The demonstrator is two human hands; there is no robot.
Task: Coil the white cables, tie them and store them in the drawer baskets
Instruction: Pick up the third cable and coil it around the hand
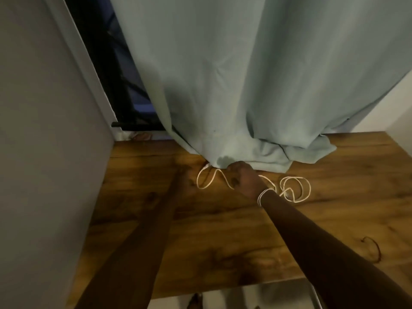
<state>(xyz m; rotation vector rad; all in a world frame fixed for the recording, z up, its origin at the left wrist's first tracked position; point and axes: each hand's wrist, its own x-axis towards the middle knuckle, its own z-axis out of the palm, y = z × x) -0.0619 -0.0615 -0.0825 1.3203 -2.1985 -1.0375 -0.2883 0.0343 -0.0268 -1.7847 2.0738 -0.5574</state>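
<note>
A white cable lies in a loose loop on the wooden table, with one end tucked under the curtain hem. It runs on under my right hand, which is curled over it right at the hem. To the right of that wrist, more white cable lies in a few overlapping coils. White strands wrap my right wrist. My left hand, dim and blurred, rests on the table just left of the loose loop. No drawer or basket is in view.
A pale blue curtain hangs down and bunches on the back of the table. A grey wall borders the left side. A dark window gap shows behind the curtain. A thin dark band lies at the right front.
</note>
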